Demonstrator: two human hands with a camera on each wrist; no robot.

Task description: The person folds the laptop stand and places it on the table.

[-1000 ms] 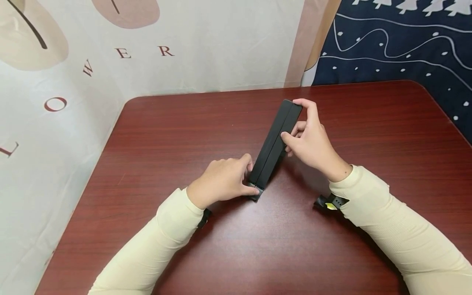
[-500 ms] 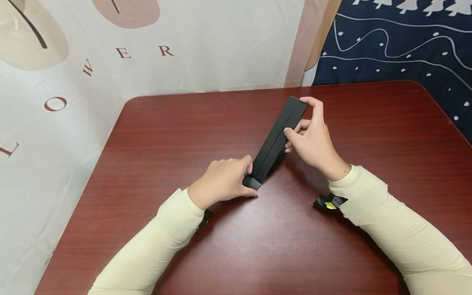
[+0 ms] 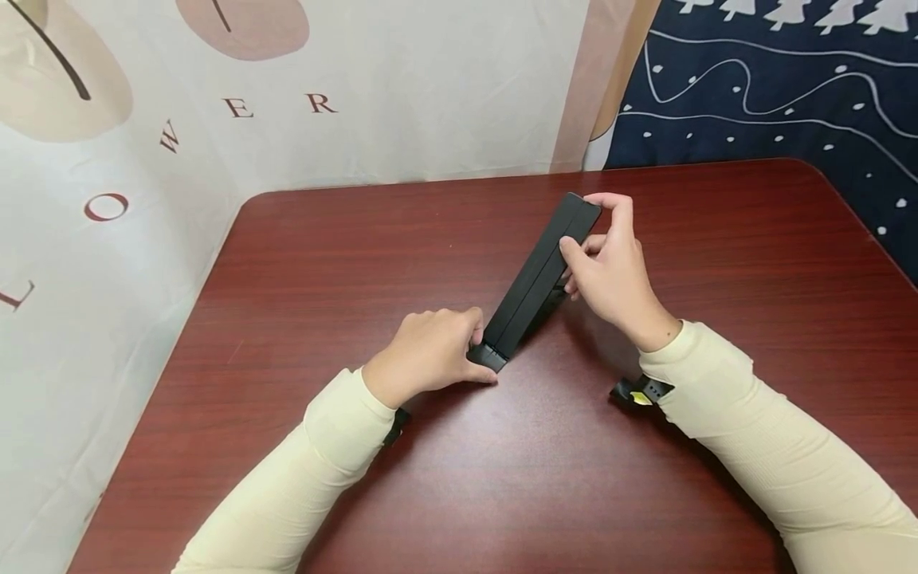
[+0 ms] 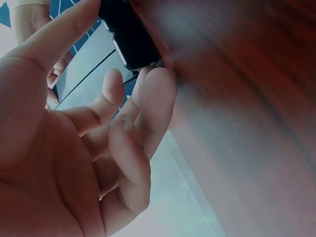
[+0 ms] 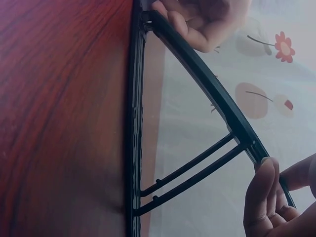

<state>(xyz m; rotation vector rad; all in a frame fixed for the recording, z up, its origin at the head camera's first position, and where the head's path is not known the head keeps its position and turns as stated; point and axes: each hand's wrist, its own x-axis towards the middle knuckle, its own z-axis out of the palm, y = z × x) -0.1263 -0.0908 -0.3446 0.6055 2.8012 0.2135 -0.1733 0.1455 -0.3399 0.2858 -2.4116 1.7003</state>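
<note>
A black folding stand (image 3: 541, 279) rests on the table with its hinged panel tilted up. In the right wrist view, the flat base (image 5: 133, 113) lies along the tabletop, and two thin prop bars (image 5: 197, 177) join it to the raised panel (image 5: 202, 81). My left hand (image 3: 430, 351) pinches the near, hinged end, thumb on the front side and fingers on the far side. At the raised end, my right hand (image 3: 613, 275) grips the panel, its thumb on the panel's visible face and its index finger bent over the top edge. The other right fingertips are partly hidden behind the panel.
The reddish-brown wooden table (image 3: 301, 263) extends around both arms. A white printed cloth (image 3: 430, 88) hangs at its left and back, and a dark blue patterned cloth (image 3: 760, 96) at the back right. A black strap (image 3: 645, 391) is on the right wrist.
The stand has shifted slightly away from me, and its raised end has moved a little to the right with my right hand. The left hand keeps its hold at the hinged end.
</note>
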